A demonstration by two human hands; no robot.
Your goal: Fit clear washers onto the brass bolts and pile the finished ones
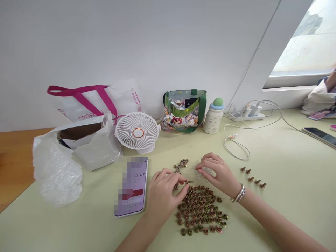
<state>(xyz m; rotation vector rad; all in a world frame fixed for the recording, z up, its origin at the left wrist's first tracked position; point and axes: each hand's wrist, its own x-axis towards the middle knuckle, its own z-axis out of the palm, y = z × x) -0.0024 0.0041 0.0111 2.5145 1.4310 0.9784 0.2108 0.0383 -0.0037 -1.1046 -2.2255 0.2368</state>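
Note:
Between the thumb and index finger of my left hand [168, 190] is a small brass-coloured screw [190, 181], its shank pointing right. That hand hovers at the upper left of many similar brass-coloured screws [199, 210], laid out in rough rows on the table. A looser cluster of small metal pieces [183, 163] lies beyond it, partly hidden by my fingers. My right hand [216, 171] reaches into a small pile of clear plastic pieces [196, 171]. Its thumb and fingertips are close together there; whatever they pinch is too small to make out.
A phone [135, 187] showing a timer lies left of my left hand. Behind stand a white fan [138, 132], an opened bubble-wrap package [97, 150], a patterned bag [183, 117] and a bottle [214, 119]. Several separate screws [250, 179] and a white cable [237, 141] lie right.

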